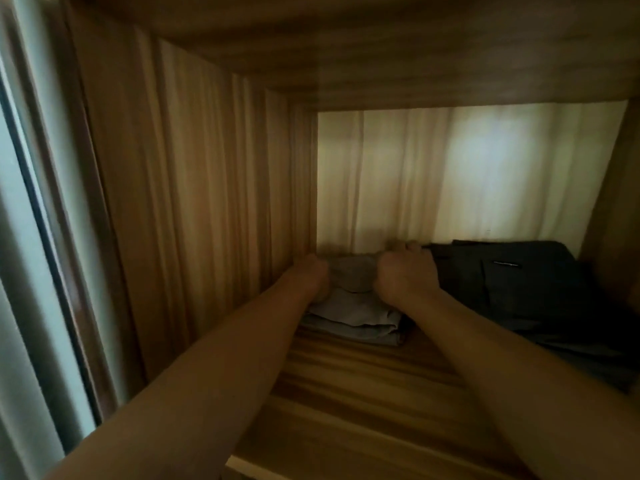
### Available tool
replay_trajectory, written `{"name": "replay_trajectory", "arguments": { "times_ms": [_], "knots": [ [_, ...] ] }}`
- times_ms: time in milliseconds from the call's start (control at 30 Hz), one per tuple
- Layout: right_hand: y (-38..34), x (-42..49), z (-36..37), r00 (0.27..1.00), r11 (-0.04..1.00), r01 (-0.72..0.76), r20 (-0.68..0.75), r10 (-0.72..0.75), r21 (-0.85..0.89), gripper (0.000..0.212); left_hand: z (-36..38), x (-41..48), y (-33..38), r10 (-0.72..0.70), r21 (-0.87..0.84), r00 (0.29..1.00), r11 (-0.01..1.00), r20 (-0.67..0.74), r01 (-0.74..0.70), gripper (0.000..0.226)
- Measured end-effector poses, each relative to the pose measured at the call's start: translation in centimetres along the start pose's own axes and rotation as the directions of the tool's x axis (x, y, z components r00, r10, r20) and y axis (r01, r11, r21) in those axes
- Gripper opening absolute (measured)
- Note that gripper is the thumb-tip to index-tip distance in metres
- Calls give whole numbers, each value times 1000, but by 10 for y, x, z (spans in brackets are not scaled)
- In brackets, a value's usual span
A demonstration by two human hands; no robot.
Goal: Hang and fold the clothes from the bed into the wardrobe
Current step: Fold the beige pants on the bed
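A small stack of folded grey clothes [356,313] lies at the back left of a wooden wardrobe shelf [363,393]. Both my arms reach deep into the compartment. My left hand [310,277] grips the left side of the stack, close to the wooden side wall. My right hand [405,275] grips the stack's right side with curled fingers, its fingertips near the back panel. A folded dark garment [526,282] with a small light label lies to the right of the stack, touching my right hand.
The compartment has a wooden left wall [207,202], a lit pale back panel [467,174] and a wooden ceiling [381,46]. A wardrobe door edge or frame [45,237] runs down the far left. Bare shelf wood shows in front of the clothes.
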State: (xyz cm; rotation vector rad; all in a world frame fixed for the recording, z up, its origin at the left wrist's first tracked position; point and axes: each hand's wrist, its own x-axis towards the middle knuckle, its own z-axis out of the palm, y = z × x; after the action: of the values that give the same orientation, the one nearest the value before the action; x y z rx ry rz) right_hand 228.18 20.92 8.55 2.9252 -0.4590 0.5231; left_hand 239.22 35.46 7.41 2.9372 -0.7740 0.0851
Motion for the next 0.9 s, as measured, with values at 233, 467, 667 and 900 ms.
{"name": "replay_trajectory", "arguments": {
  "times_ms": [233,467,667,900],
  "knots": [
    [12,47,61,945,998,2,327,21,-69,78,32,37,-3,22,-3,994,1000,106,-22,62],
    [21,80,84,937,993,96,342,-67,-71,84,44,59,-6,18,-67,995,998,96,-11,61],
    [22,45,68,977,991,127,176,-120,-34,68,39,22,-1,156,-7,969,987,-192,-160,51],
    [8,-24,9,827,953,226,478,-297,201,103,10,-53,4,133,104,986,984,96,-143,57]
  ]
}}
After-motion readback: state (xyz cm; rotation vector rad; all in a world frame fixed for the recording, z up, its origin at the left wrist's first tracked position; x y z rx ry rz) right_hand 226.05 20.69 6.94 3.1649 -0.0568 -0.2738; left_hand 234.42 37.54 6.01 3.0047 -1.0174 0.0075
